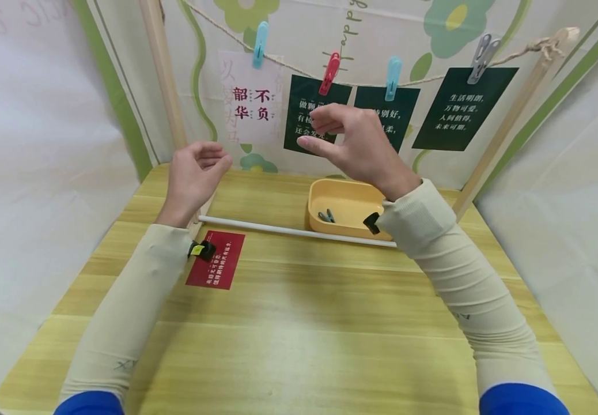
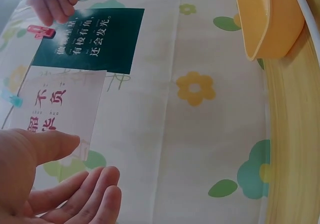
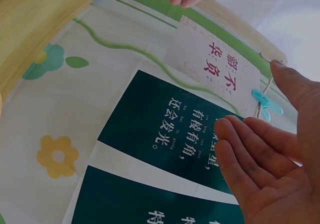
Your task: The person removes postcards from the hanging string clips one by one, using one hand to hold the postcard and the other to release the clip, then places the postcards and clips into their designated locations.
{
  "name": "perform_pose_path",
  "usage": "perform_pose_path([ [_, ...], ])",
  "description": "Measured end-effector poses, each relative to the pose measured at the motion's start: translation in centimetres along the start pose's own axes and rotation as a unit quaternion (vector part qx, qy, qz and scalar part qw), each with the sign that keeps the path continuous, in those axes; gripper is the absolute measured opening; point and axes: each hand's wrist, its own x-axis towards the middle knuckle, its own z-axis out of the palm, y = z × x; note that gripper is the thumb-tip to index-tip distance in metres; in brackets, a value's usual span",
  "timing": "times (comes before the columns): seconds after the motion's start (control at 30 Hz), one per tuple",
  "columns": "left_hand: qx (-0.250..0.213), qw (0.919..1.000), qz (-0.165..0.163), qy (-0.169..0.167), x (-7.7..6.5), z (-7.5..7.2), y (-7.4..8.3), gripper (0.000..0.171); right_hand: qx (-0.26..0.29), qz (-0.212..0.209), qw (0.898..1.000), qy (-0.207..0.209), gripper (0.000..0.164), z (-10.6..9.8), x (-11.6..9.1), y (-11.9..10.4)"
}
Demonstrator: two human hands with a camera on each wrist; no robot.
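The far left card [image 1: 250, 106] is pale pink with red lettering over fainter pink strokes. The three green cards [image 1: 465, 109] to its right are dark, lettered in white, as is the near red card [image 1: 221, 259]. Left to right, the pegs run light blue [image 1: 260, 45], red [image 1: 329, 74], light blue [image 1: 393, 79] and grey [image 1: 480, 57]. Those in the yellow-orange bin [image 1: 351, 207] look greyish green, though too small to be sure. The white backdrop [image 2: 140, 124] carries green and yellow flowers; the table [image 1: 304, 334] is banded yellowish wood; the sleeves [image 1: 470, 288] are cream.
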Motion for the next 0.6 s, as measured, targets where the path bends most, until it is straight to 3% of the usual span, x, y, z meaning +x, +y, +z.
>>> perform_pose_path([
  [0.3,-0.006,0.9999,0.004,0.01,1.0,0.5,0.4,0.042,-0.017,0.001,1.0,0.005,0.055,-0.5,0.5,-0.9],
  [0.6,-0.053,0.9985,0.008,0.006,1.7,1.0,0.3,0.046,-0.034,0.006,0.999,0.01,0.056,-1.5,1.1,-2.0],
])
